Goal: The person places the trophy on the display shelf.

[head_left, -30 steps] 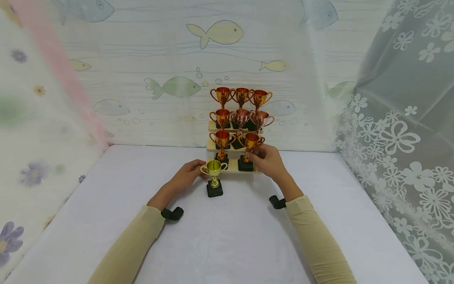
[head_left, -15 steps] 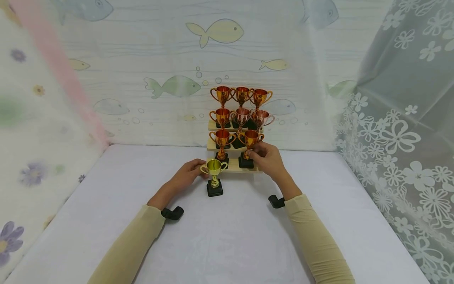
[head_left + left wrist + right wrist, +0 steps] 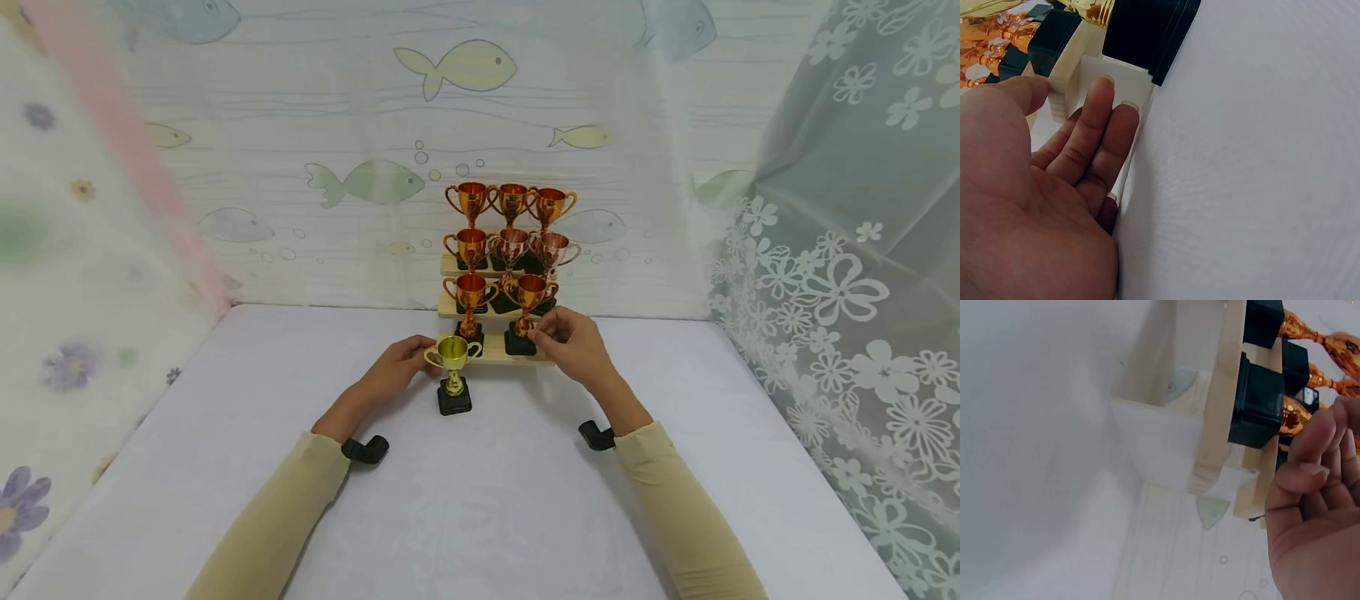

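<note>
A wooden stepped stand (image 3: 494,351) bears several orange-gold and coppery trophies in three rows. At its left end, my left hand (image 3: 392,368) touches the stand, the thumb at the step's edge and relaxed fingers beside the white side panel (image 3: 1089,70). A yellow-gold trophy (image 3: 454,354) with a black base stands on the table just in front of the bottom step. On that step's right part an orange-gold trophy (image 3: 529,292) is upright. My right hand (image 3: 576,340) is close beside its stem, thumb and index finger near each other, holding nothing.
Another orange trophy (image 3: 470,293) stands at the left of the bottom step. The table (image 3: 480,500) has a white cover. A fish-printed curtain (image 3: 360,125) hangs right behind the stand, with a sheer floral curtain (image 3: 847,292) at the right.
The right hand let go of the orange-gold trophy on the bottom step and drew slightly right. That trophy shifted slightly just before. My left hand and the yellow-gold trophy stayed in place.
</note>
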Tool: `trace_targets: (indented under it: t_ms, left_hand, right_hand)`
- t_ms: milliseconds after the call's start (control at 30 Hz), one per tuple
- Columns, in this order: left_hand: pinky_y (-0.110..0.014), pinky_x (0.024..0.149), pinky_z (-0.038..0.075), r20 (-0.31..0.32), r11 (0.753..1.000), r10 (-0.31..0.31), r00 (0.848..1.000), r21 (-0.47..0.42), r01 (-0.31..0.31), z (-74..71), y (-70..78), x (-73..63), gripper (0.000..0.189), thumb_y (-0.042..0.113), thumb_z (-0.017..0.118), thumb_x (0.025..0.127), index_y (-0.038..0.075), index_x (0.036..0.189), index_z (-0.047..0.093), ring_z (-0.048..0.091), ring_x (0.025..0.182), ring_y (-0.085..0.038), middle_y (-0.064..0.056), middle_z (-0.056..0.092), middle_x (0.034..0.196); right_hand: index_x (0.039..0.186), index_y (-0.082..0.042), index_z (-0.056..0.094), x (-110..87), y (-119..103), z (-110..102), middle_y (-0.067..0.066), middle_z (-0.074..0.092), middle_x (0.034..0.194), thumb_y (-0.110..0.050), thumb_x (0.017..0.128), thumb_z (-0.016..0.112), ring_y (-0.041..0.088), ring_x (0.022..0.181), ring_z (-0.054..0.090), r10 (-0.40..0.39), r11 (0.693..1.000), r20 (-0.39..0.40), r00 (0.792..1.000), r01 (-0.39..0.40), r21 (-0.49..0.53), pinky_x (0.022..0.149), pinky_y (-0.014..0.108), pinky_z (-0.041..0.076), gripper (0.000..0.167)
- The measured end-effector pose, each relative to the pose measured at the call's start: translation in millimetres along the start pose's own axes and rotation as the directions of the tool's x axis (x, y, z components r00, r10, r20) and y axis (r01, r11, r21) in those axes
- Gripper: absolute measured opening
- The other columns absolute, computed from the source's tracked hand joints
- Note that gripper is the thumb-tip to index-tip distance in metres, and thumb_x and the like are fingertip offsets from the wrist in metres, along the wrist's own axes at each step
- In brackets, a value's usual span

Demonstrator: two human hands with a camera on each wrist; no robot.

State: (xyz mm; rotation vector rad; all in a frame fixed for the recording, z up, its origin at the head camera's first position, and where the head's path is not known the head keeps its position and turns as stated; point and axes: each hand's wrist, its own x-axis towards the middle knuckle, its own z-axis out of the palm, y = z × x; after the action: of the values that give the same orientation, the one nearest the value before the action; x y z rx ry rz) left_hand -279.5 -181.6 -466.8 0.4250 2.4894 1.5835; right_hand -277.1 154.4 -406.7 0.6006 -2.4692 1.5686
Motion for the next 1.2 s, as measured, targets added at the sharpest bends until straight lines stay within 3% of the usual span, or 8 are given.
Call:
trace_targets:
  t_ms: [133,267,633,767,900,1200]
  left_hand:
    - [-0.054,0.116,0.039,-0.002,1.0,0.003,1.0,0.007,-0.003,0.4,0.6,0.6,0.039,0.022,0.049,0.111,-0.001,0.142,0.057,0.071,0.11,-0.028,-0.013,0.076,0.109]
    - [-0.054,0.117,0.039,-0.003,1.0,0.004,1.0,0.018,-0.004,0.5,-0.7,1.4,0.039,0.022,0.05,0.111,-0.001,0.142,0.057,0.071,0.11,-0.028,-0.013,0.077,0.109]
    - [-0.052,0.115,0.042,-0.005,1.0,0.012,1.0,0.013,-0.012,0.6,-1.2,2.6,0.038,0.023,0.05,0.112,0.0,0.141,0.058,0.071,0.108,-0.027,-0.012,0.076,0.109]
    - [-0.054,0.115,0.041,-0.004,1.0,0.019,1.0,0.011,-0.019,0.2,-0.8,2.1,0.038,0.022,0.049,0.112,0.001,0.141,0.058,0.071,0.109,-0.027,-0.012,0.077,0.109]
    - [-0.054,0.116,0.04,-0.003,1.0,0.019,1.0,0.011,-0.019,-0.1,0.5,0.6,0.038,0.023,0.05,0.111,0.001,0.142,0.058,0.072,0.109,-0.027,-0.012,0.077,0.109]
    - [-0.056,0.117,0.038,0.004,1.0,0.019,1.0,0.004,-0.019,-0.4,-1.1,-0.7,0.041,0.026,0.05,0.111,0.001,0.143,0.057,0.071,0.111,-0.028,-0.013,0.077,0.11]
  right_hand:
    - [0.103,0.0,0.072,-4.6,-3.6,4.6,0.014,0.07,0.089,-0.007,0.098,0.075,0.019,0.071,0.063,-0.038,0.999,0.111,0.993,0.035,0.026,0.063,0.027,0.052,0.009]
    - [0.109,0.001,0.073,-7.0,-6.5,11.3,0.014,0.071,0.091,-0.005,0.098,0.073,0.019,0.073,0.065,-0.083,0.996,0.237,0.968,0.073,0.05,0.065,0.029,0.053,0.013]
    - [0.125,-0.007,0.07,-9.8,-6.9,31.5,0.002,0.067,0.087,0.003,0.096,0.067,0.017,0.073,0.06,-0.173,0.985,0.499,0.849,0.15,0.086,0.067,0.029,0.05,0.031]
    - [0.127,-0.006,0.07,-12.3,-9.4,40.3,0.001,0.065,0.087,0.0,0.096,0.072,0.016,0.074,0.061,-0.181,0.983,0.539,0.822,0.159,0.088,0.07,0.029,0.052,0.031]
    - [0.128,-0.004,0.069,-14.7,-9.0,48.0,0.001,0.066,0.086,-0.007,0.096,0.076,0.015,0.074,0.061,-0.17,0.985,0.562,0.809,0.162,0.064,0.071,0.031,0.053,0.033]
    - [0.121,-0.005,0.074,-17.6,-8.8,65.8,-0.002,0.068,0.084,-0.014,0.096,0.08,0.011,0.073,0.061,-0.188,0.981,0.563,0.805,0.185,0.063,0.071,0.028,0.053,0.027]
